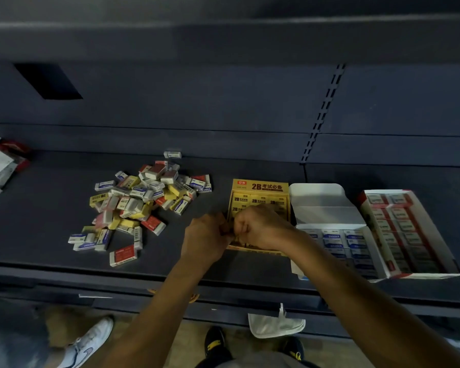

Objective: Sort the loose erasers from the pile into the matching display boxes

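A pile of loose erasers point(141, 200) in yellow, red and blue sleeves lies on the dark shelf point(51, 208). To its right stand three display boxes: a yellow one point(260, 189), a white one with blue-sleeved erasers point(327, 216) and a red-edged one point(409, 235). My left hand point(205, 240) and my right hand point(260, 229) meet over the front of the yellow box, fingers curled. Something small sits between their fingertips, but blur hides what it is.
Packets lie at the shelf's far left end point(0, 163). A white cloth point(276, 324) hangs below the shelf front. A white shoe point(88, 343) and my dark shoes point(215, 341) are on the floor. A slotted upright point(322, 115) splits the back panel.
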{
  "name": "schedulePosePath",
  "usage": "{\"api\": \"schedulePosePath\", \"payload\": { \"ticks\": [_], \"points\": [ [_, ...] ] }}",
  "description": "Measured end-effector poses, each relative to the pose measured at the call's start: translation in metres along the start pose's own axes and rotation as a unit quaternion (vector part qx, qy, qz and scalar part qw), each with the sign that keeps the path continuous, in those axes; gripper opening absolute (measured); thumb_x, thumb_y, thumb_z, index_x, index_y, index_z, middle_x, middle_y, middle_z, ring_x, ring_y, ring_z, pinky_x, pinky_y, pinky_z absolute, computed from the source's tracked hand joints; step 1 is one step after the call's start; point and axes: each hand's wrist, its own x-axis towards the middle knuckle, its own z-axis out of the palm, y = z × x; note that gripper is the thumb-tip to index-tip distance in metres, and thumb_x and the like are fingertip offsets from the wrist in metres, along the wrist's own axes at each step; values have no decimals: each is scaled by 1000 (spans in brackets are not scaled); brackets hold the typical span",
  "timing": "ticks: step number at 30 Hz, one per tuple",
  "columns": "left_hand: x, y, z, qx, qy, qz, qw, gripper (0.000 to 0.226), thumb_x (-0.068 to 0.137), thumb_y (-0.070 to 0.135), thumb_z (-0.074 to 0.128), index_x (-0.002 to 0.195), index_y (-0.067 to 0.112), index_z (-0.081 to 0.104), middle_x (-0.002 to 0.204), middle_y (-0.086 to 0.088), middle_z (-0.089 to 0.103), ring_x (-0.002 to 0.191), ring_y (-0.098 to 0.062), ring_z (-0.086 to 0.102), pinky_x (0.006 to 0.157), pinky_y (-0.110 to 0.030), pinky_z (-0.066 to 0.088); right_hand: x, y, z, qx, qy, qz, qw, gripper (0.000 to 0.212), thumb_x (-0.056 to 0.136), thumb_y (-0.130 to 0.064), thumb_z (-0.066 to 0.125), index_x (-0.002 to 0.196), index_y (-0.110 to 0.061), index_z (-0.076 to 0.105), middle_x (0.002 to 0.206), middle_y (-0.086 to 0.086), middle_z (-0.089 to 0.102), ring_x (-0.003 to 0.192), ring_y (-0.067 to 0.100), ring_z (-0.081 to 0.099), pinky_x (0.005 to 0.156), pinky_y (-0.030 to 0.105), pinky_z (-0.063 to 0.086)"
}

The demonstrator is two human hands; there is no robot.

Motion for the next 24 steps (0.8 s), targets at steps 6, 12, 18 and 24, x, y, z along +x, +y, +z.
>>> {"api": "schedulePosePath", "payload": {
  "ticks": [6,12,18,24],
  "points": [
    [-16,-20,-6,-63,82,76,992,12,85,30,67,84,18,66,83,6,71,75,-12,66,64,-24,48,1,-1,6,42,92,4,995,12,91,-17,56,96,-20,67,99,-6,67,94,7,61,82,23,49],
    [-22,-53,-17,-77,150,100,981,8,80,22,68,84,15,69,79,2,71,69,-14,67,60,-35,56,9,-29,18,48,140,-56,987,15,91,-20,57,102,-22,67,100,-7,69,90,5,62,81,24,51],
    [-36,-88,-35,-18,157,79,984,24,68,9,80,90,14,72,86,-4,71,75,-22,68,63,-32,56,27,-63,42,42,138,-117,983,16,89,-17,59,102,-16,68,101,-2,68,88,9,63,75,21,48],
    [-48,-129,-61,91,136,-7,987,37,64,19,83,97,18,66,99,-6,64,95,-30,59,74,-35,49,53,-84,71,32,153,-118,981,19,85,-20,64,104,-14,65,106,2,63,99,16,58,85,32,48]
  ]
}}
